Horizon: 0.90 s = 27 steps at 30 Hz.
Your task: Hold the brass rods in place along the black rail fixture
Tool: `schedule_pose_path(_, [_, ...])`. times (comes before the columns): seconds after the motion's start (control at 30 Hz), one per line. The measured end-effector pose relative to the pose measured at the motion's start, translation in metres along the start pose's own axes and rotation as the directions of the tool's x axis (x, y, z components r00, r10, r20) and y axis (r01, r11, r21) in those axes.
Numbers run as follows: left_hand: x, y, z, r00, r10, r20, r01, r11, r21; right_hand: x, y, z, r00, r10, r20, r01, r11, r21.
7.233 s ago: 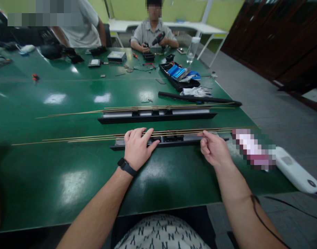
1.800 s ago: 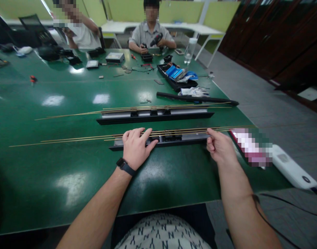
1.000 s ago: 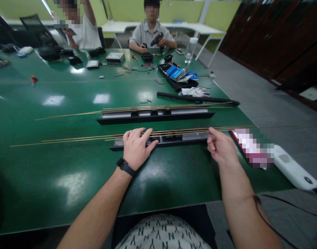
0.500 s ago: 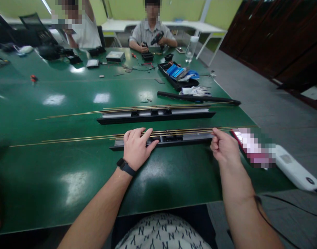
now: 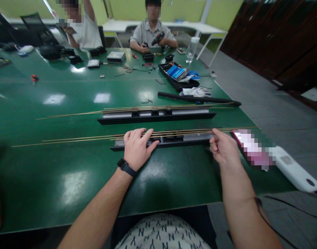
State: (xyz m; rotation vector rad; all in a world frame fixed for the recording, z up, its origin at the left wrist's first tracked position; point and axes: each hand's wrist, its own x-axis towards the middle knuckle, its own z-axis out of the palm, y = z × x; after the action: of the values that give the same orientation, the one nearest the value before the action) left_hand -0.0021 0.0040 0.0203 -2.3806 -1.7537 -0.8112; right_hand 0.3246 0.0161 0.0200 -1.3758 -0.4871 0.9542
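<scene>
The left hand [image 5: 136, 145] of a seated person lies palm down across a sheaf of thin, brass-coloured metal rods [image 5: 189, 131]. Its fingers are loosely spread, the thumb standing well apart from the forefinger; I cannot tell whether the fingertips grip any rod. A dark wristwatch [image 5: 126, 167] encircles that wrist. At the opposite end of the same sheaf, the right hand [image 5: 223, 145] brings thumb and forefinger together in a pinch on the rods, the remaining fingers curled toward the palm; how many rods it has hold of is not clear to me.

The sheaf runs lengthwise above a long, straight channel of black and grey [image 5: 184, 143], its ends reaching past the channel on both sides. Parallel to it, farther from the person, a second black-and-grey channel [image 5: 158, 119] bears a similar bundle of slender golden rods [image 5: 143, 108]. Both channels rest on a glossy green tabletop [image 5: 174, 180]. Beyond them I see a long black tube [image 5: 200, 98], white work gloves [image 5: 196, 91] just behind it, and a shallow black tray [image 5: 169, 77] of blue items. Across the table, a co-worker in a striped shirt [image 5: 143, 33] holds a black-and-red power drill [image 5: 157, 38].
</scene>
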Motion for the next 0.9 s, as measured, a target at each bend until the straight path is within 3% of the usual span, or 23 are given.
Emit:
schedule_pose_path(0.3, [0.0001,0.0002,0.0,1.0,0.001,0.001,-0.001,1.0,0.011,-0.0062,-0.0047,0.0016,0.988,0.083,0.13,-0.082,0.997,-0.01])
schedule_pose_path(0.9, [0.0003,-0.0003,0.0002,1.0,0.008,0.0,-0.008,1.0,0.019,-0.003,-0.0028,0.0032,0.997,0.069,0.029,-0.07,0.997,0.03])
